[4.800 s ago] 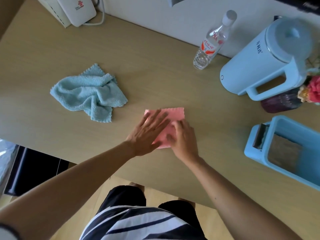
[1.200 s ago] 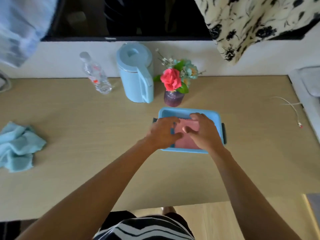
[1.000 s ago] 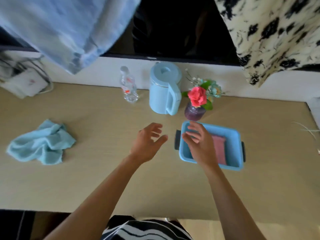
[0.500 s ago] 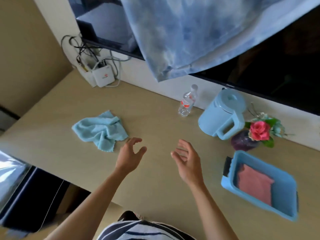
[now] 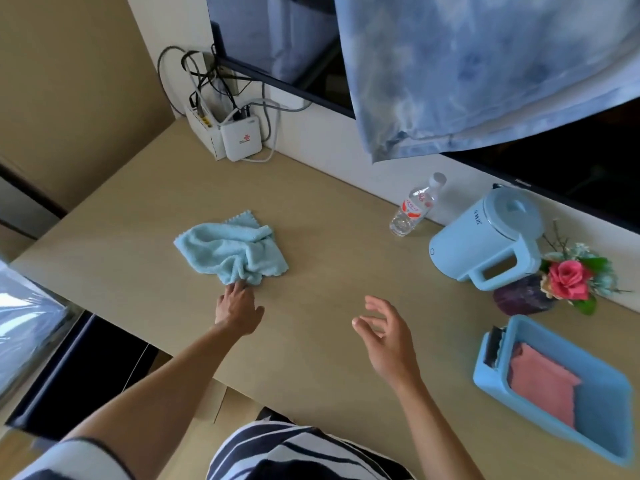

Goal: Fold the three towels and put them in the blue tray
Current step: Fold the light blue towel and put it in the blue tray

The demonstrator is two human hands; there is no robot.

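Observation:
A crumpled light blue towel (image 5: 235,249) lies on the wooden table, left of centre. My left hand (image 5: 237,306) reaches out to it; the fingertips touch its near corner while the thumb stays spread to the side. My right hand (image 5: 389,341) hovers over the middle of the table with its fingers apart, holding nothing. At the right stands the blue tray (image 5: 604,424), and a folded pink towel (image 5: 540,386) lies flat in its left half.
A light blue kettle (image 5: 485,244), a water bottle (image 5: 414,211) and a vase of flowers (image 5: 568,278) stand along the back wall. White router boxes (image 5: 240,138) with cables sit at the back left. A blue-white cloth (image 5: 467,64) hangs over the screen.
Both hands left the pink towel in the tray and swung left. My left hand has reached the blue towel's near corner; my view turned left with it.

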